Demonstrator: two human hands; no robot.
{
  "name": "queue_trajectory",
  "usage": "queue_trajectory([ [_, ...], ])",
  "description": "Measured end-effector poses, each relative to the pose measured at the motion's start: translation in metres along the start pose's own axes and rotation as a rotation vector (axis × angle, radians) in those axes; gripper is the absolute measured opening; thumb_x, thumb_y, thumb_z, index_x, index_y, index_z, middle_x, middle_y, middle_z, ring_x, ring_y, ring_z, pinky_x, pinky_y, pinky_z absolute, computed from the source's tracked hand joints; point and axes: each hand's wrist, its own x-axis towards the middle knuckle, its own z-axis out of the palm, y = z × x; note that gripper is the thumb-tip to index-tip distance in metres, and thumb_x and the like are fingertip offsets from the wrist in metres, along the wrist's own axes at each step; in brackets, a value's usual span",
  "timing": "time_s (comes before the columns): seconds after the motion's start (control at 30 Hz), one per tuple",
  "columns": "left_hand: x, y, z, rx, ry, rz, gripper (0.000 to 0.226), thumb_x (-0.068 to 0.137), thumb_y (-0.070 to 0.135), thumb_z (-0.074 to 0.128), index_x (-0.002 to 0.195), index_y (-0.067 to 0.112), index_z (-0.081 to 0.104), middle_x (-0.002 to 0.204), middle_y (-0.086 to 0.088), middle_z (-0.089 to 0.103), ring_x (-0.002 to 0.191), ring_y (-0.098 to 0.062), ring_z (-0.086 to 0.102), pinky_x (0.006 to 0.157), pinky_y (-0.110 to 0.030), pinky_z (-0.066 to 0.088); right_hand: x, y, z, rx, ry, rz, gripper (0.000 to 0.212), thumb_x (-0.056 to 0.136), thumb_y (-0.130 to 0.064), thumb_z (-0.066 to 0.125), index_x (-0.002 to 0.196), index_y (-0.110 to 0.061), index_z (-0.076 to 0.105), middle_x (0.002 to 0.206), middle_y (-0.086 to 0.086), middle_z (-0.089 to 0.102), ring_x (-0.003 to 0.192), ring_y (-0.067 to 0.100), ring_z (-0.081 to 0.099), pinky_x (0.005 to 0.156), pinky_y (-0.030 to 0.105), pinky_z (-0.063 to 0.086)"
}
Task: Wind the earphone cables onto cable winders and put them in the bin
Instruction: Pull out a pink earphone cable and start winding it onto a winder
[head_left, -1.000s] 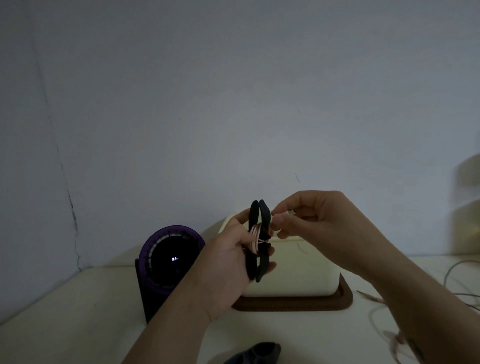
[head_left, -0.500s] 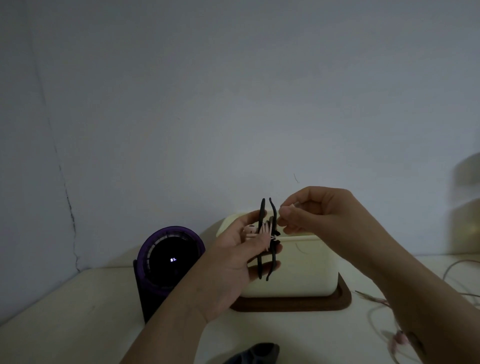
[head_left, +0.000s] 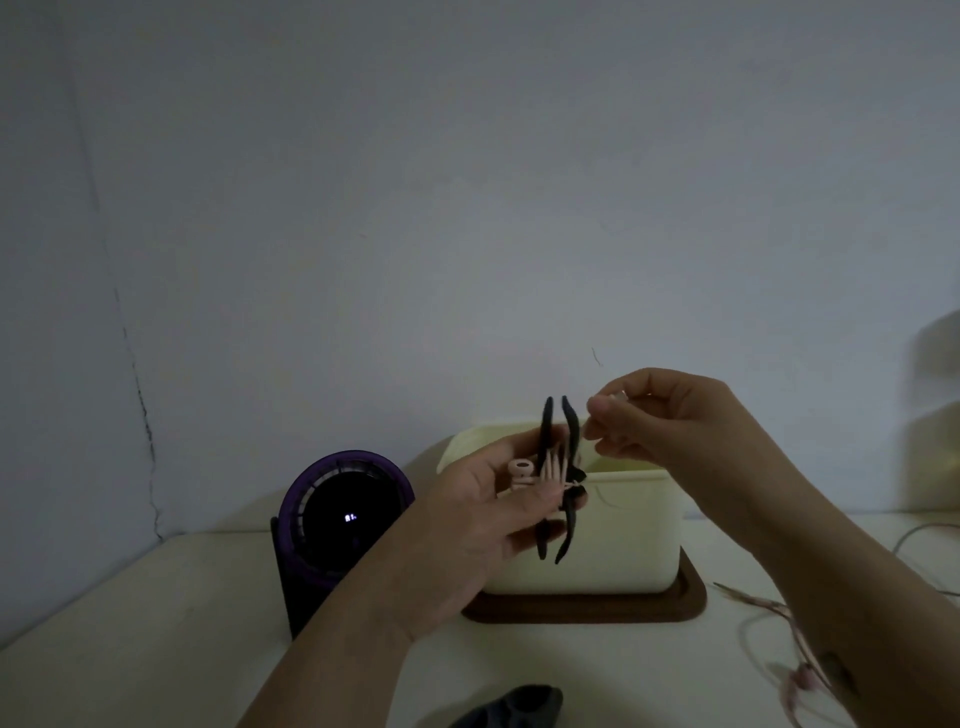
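My left hand (head_left: 483, 512) holds a black cable winder (head_left: 570, 441) upright in front of the cream bin (head_left: 613, 540). Pink earphone cable (head_left: 551, 473) is wrapped round the winder's middle, and a pink earbud (head_left: 521, 467) sticks out at its left side. My right hand (head_left: 660, 421) is just right of the winder's top and pinches the end of the cable between thumb and fingertips. Another pink earphone cable (head_left: 769, 608) lies loose on the table at the right.
The bin stands on a dark brown tray (head_left: 587, 608) near the wall. A purple round fan (head_left: 343, 514) with a lit display stands left of it. A second dark winder (head_left: 519, 706) lies at the table's front edge.
The winder's two halves have spread apart and an earbud now shows at its left. My right hand has lifted slightly up and right, away from the winder.
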Motion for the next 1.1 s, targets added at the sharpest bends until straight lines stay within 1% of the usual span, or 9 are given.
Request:
queue_trajectory([
  [0.13,-0.004,0.001,-0.001,0.174,-0.062,-0.017,0.043,0.079,0.011,0.063,0.121,0.021,0.063,0.109,0.005,0.069,0.110,-0.015,0.063,0.098,-0.028,0.050,0.001,0.002,0.000,-0.006,-0.058,0.038,0.011,0.083,-0.019,0.068,0.082,-0.008,0.069,0.076,0.010,0.073,0.079,0.030,0.070,0.083,0.041,0.057],
  [0.2,-0.006,0.003,-0.001,0.212,-0.061,-0.022,0.040,0.084,0.012,0.068,0.123,0.020,0.061,0.112,0.004,0.068,0.112,-0.015,0.063,0.099,-0.027,0.049,0.000,0.001,-0.002,-0.007,-0.076,0.039,0.012,0.082,-0.020,0.069,0.081,-0.008,0.069,0.076,0.010,0.073,0.077,0.028,0.070,0.081,0.038,0.056],
  [0.3,-0.007,0.006,0.000,0.207,-0.044,-0.034,0.045,0.078,0.015,0.063,0.122,0.020,0.059,0.108,0.005,0.069,0.106,-0.016,0.066,0.097,-0.031,0.050,-0.001,-0.001,-0.003,-0.030,-0.099,0.016,0.012,0.082,-0.022,0.069,0.080,-0.011,0.070,0.077,0.007,0.074,0.072,0.019,0.069,0.077,0.031,0.056],
  [0.5,-0.005,0.005,-0.002,0.041,-0.028,-0.079,0.039,0.081,0.012,0.069,0.118,0.021,0.060,0.104,0.000,0.070,0.096,-0.018,0.069,0.076,-0.029,0.056,-0.003,-0.007,-0.002,0.009,-0.116,-0.005,0.018,0.074,-0.028,0.069,0.081,-0.011,0.070,0.076,0.007,0.074,0.073,0.019,0.069,0.079,0.031,0.056],
  [0.63,-0.003,0.005,-0.001,-0.022,0.012,-0.087,0.034,0.078,0.011,0.072,0.111,0.018,0.065,0.102,-0.006,0.068,0.091,-0.020,0.070,0.073,-0.032,0.059,-0.006,-0.010,0.005,0.039,-0.113,-0.017,0.007,0.080,-0.019,0.069,0.078,-0.012,0.070,0.073,0.006,0.073,0.069,0.015,0.068,0.078,0.030,0.056],
  [0.73,0.000,0.005,0.001,-0.089,0.080,-0.080,0.042,0.071,0.013,0.062,0.113,0.009,0.063,0.101,-0.008,0.067,0.087,-0.020,0.071,0.072,-0.033,0.060,-0.010,-0.011,0.012,0.003,-0.105,-0.062,0.004,0.082,-0.017,0.069,0.079,-0.015,0.070,0.073,0.002,0.074,0.068,0.011,0.069,0.077,0.027,0.055],
  [0.87,0.001,0.007,0.002,-0.201,0.138,-0.038,0.040,0.073,0.016,0.059,0.110,0.002,0.063,0.088,-0.009,0.068,0.078,-0.017,0.070,0.064,-0.032,0.059,-0.015,-0.011,0.023,-0.132,-0.130,-0.130,0.002,0.083,-0.020,0.070,0.081,-0.021,0.071,0.077,-0.003,0.073,0.067,0.004,0.068,0.064,0.017,0.051],
  [0.97,0.002,0.011,0.004,-0.258,0.137,-0.023,0.032,0.078,0.019,0.055,0.104,0.003,0.062,0.091,-0.010,0.067,0.079,-0.018,0.066,0.067,-0.033,0.058,-0.017,-0.009,0.028,-0.133,-0.149,-0.152,0.003,0.080,-0.021,0.073,0.079,-0.024,0.073,0.083,-0.006,0.073,0.077,0.008,0.070,0.074,0.026,0.057],
  [1.1,0.002,0.011,0.007,-0.269,0.149,-0.010,0.034,0.076,0.024,0.055,0.103,0.005,0.062,0.096,-0.011,0.065,0.087,-0.019,0.062,0.068,-0.033,0.057,-0.016,-0.008,0.028,-0.110,-0.180,-0.186,0.006,0.078,-0.021,0.073,0.077,-0.027,0.074,0.087,-0.007,0.072,0.081,0.008,0.069,0.078,0.025,0.056],
])
